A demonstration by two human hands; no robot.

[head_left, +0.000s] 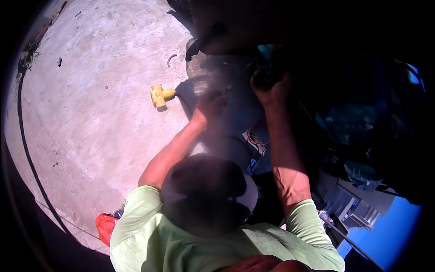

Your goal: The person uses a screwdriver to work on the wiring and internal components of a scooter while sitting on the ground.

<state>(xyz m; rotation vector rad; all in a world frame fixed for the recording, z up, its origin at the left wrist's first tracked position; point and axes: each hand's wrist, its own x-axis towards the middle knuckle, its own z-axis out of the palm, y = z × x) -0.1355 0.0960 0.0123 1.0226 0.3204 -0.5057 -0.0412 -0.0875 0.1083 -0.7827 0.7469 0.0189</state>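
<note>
In the shade, my left hand point(210, 106) is closed, its fingers curled toward a thin, dark thing whose kind I cannot make out. My right hand point(270, 88) is raised into deep shadow with its fingers curled; what it grips is lost in the dark. A small teal patch point(266, 51) shows just beyond it. Left of my left hand, a yellow mallet point(161, 96) lies on the concrete, its handle running into the shadow. Red wires point(257, 139) lie bunched between my forearms, near a box edge.
Pale concrete ground point(99, 118) spreads across the left, with a dark cable point(28, 149) along its far side. A curved scrap point(171, 60) lies past the mallet. A red bag point(105, 228) sits by my left sleeve. Dark, unclear machinery point(349, 118) fills the right.
</note>
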